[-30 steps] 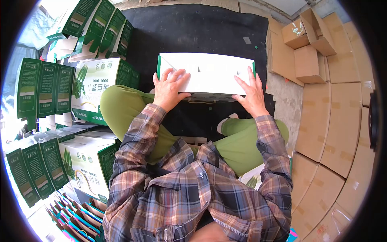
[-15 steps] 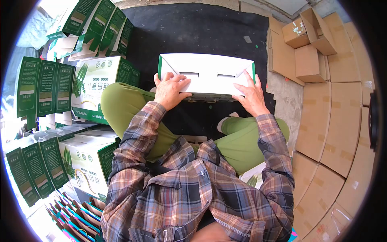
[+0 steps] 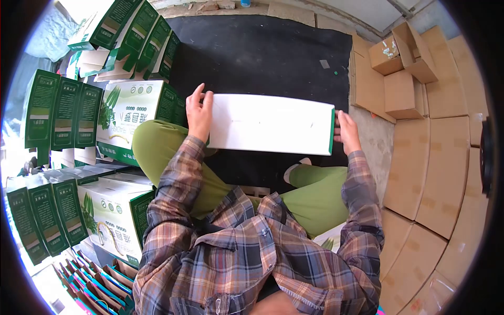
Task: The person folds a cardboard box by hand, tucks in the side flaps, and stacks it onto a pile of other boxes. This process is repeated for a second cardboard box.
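While we sit on the black mat (image 3: 262,47), we hold the white box (image 3: 270,123) above our knees, its plain face toward us. Our left hand (image 3: 198,111) clamps its left end, fingers curled over the edge; our right hand (image 3: 346,130) presses the green right end, mostly hidden behind it. Green printed cartons (image 3: 134,113) crowd the mat's left edge, partly cut off.

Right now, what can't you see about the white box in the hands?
Head view only:
- Inside of the white box: closed face hides it.
- Right hand fingers: behind the box's end.
- Left hand palm: turned away.
- Green box print: too small and turned to read.
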